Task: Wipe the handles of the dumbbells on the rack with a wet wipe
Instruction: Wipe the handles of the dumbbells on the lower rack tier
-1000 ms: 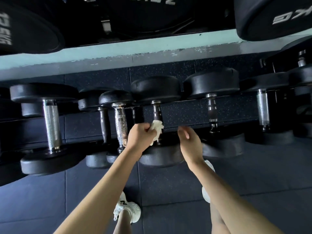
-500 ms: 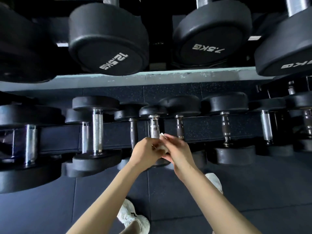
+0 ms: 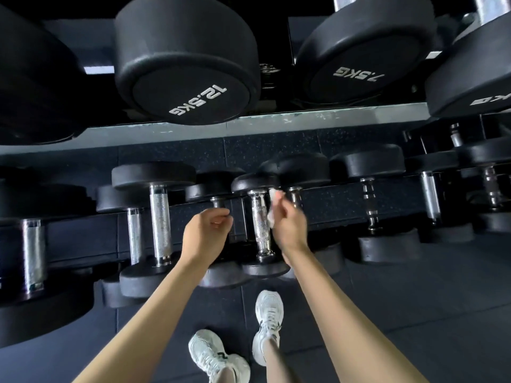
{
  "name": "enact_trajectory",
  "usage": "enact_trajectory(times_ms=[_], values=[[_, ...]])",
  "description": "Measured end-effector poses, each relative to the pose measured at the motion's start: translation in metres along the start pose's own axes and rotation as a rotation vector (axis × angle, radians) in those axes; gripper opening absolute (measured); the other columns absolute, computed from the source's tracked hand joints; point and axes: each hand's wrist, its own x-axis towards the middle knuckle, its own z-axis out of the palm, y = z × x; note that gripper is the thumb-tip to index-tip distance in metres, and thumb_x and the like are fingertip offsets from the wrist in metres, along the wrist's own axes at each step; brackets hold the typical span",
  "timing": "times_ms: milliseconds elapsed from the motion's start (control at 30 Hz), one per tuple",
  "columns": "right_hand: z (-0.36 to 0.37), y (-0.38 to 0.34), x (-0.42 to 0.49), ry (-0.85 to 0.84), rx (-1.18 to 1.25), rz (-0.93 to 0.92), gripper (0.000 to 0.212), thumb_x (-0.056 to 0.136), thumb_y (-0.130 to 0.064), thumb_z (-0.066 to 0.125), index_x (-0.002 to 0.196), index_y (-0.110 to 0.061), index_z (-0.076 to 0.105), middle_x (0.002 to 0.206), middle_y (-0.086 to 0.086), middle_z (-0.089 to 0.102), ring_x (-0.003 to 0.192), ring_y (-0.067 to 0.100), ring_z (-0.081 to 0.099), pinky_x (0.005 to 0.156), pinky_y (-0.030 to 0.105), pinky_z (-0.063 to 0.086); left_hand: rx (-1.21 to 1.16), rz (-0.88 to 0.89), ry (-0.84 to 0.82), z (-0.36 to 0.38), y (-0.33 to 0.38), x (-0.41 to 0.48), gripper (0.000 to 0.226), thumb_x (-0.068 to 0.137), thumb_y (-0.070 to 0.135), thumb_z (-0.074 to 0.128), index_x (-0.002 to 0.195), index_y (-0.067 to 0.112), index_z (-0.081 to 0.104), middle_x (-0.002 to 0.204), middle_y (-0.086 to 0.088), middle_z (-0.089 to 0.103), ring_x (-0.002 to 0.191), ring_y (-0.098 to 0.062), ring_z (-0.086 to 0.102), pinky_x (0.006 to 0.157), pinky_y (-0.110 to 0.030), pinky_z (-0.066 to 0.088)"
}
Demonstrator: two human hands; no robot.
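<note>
Right hand (image 3: 290, 228): pinches wet wipe (image 3: 272, 208) just beside knurled chrome dumbbell handle (image 3: 260, 219)
Left hand (image 3: 206, 233): loosely curled, empty

1. The rack (image 3: 331, 201) had two tiers, with a pale shelf edge (image 3: 304, 120) above the dark lower rails.
2. Large black dumbbells sat on top, among them a 12.5KG dumbbell (image 3: 188, 87) and a 7.5KG dumbbell (image 3: 359, 76).
3. Small dumbbells (image 3: 160, 217) lay side by side across the lower rails.
4. The dark tiled floor (image 3: 414, 313) bore two white sneakers (image 3: 268, 322).
</note>
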Motion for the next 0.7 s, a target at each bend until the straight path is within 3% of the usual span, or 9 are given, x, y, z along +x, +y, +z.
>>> enact_trajectory(times_ms=[67,133,200,233,300,367,467,600,700], values=[[0.013,-0.001,-0.003,-0.252,-0.126,0.032,0.034,0.102,-0.022,0.032,0.121,-0.011,0.057,0.1,0.001,0.065,0.086,0.008,0.06,0.073,0.021,0.042,-0.082,-0.048,0.038,0.004,0.004,0.012,0.022,0.091,0.025,0.059,0.108,0.016,0.07,0.103,-0.002,0.072,0.091,-0.018,0.067,0.082,-0.031,0.052],[0.012,0.004,-0.007,-0.336,-0.109,0.076,0.048,0.1,-0.01,0.027,0.148,-0.019,0.027,0.143,-0.008,0.041,0.13,0.007,0.04,0.093,-0.001,0.025,-0.105,-0.055,0.067,0.007,0.013,0.024,0.024,0.09,0.03,0.059,0.108,0.017,0.069,0.105,-0.002,0.072,0.093,-0.022,0.068,0.086,-0.036,0.053],[0.008,0.01,-0.01,-0.249,-0.046,0.082,0.049,0.099,-0.006,0.03,0.146,-0.02,0.029,0.13,-0.016,0.045,0.119,0.002,0.046,0.082,-0.008,0.027,-0.109,-0.042,0.089,0.01,0.025,0.035,0.033,0.089,0.037,0.06,0.113,0.017,0.068,0.108,-0.003,0.071,0.096,-0.022,0.067,0.087,-0.037,0.053],[0.009,0.014,-0.008,-0.168,-0.03,0.072,0.045,0.097,-0.006,0.037,0.141,-0.017,0.039,0.119,-0.016,0.053,0.106,0.004,0.054,0.082,-0.002,0.036,-0.121,-0.048,0.087,0.011,0.033,0.04,0.039,0.088,0.041,0.061,0.117,0.017,0.066,0.112,-0.003,0.069,0.101,-0.021,0.065,0.09,-0.038,0.052],[0.012,0.021,0.0,-0.044,0.056,0.11,0.034,0.09,-0.01,0.054,0.124,-0.015,0.058,0.104,-0.006,0.068,0.086,0.015,0.062,0.086,0.03,0.053,-0.077,-0.07,0.06,0.014,0.045,0.051,0.05,0.086,0.048,0.06,0.124,0.016,0.061,0.123,-0.003,0.064,0.113,-0.019,0.059,0.098,-0.034,0.047],[0.015,0.025,0.008,-0.034,0.147,0.212,0.031,0.082,-0.016,0.066,0.114,-0.013,0.065,0.098,0.005,0.072,0.076,0.021,0.06,0.082,0.052,0.053,0.015,-0.083,0.019,0.016,0.053,0.062,0.055,0.084,0.054,0.06,0.118,0.01,0.064,0.114,-0.006,0.067,0.111,-0.021,0.059,0.087,-0.028,0.048],[0.014,0.024,0.014,-0.042,0.152,0.246,0.036,0.083,-0.012,0.07,0.117,-0.007,0.064,0.1,0.004,0.072,0.075,0.015,0.061,0.081,0.037,0.055,0.115,-0.046,-0.033,0.02,0.058,0.068,0.048,0.08,0.052,0.065,0.075,0.004,0.068,0.058,-0.006,0.054,0.065,-0.021,0.057,0.046,-0.017,0.033],[0.02,0.023,0.012,0.042,-0.075,0.068,0.027,0.085,-0.012,0.068,0.111,-0.005,0.068,0.09,0.01,0.074,0.067,0.007,0.056,0.068,0.025,0.05,0.065,-0.079,0.006,0.023,0.053,0.073,0.026,0.074,0.042,0.075,0.061,0.027,0.06,0.068,0.005,0.061,0.069,-0.01,0.055,0.06,-0.024,0.041],[0.028,0.014,0.018,0.06,-0.122,0.048,0.013,0.088,-0.015,0.065,0.089,-0.005,0.074,0.063,0.003,0.067,0.049,0.0,0.044,0.054,0.01,0.034,-0.01,-0.119,0.007,0.023,0.052,0.075,0.025,0.072,0.04,0.079,0.086,0.021,0.071,0.078,0.011,0.062,0.083,-0.009,0.058,0.072,-0.023,0.046]])
